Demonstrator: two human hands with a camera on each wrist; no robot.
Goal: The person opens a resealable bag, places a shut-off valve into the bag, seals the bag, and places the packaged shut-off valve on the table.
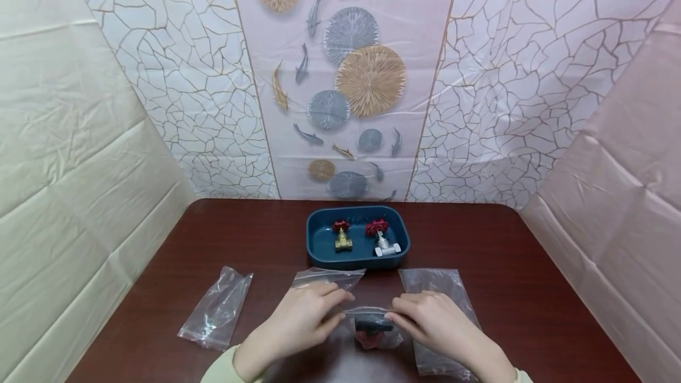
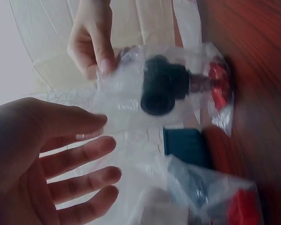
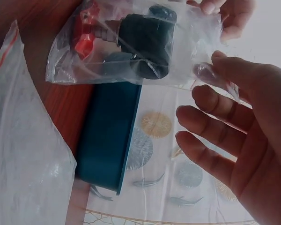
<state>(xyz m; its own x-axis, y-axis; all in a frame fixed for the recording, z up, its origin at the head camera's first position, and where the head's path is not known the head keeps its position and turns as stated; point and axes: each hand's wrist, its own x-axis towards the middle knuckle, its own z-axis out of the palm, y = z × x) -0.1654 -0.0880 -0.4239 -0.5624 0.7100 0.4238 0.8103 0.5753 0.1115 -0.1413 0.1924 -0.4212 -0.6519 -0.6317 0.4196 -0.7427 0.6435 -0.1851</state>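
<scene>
A clear zip bag (image 1: 396, 340) hangs upright between the two hands, its top edge held at both corners. Inside is a valve (image 2: 165, 86) with a dark green body and a red handwheel (image 3: 85, 30) at the bottom. My left hand (image 1: 304, 319) pinches one corner between thumb and index finger, the other fingers spread loosely. My right hand (image 1: 437, 323) pinches the opposite corner the same way. Beyond the left hand lies another clear bag (image 1: 330, 277); in the left wrist view a bag (image 2: 220, 180) holds a pale-bodied valve with a red handle (image 2: 244, 207).
A blue tray (image 1: 357, 263) stands at the back of the dark wooden table (image 1: 479, 241), holding a brass valve (image 1: 343, 240) and a silver valve (image 1: 386, 245), both with red handwheels. Flat clear bags lie at the left (image 1: 218, 309) and under the right forearm (image 1: 433, 359).
</scene>
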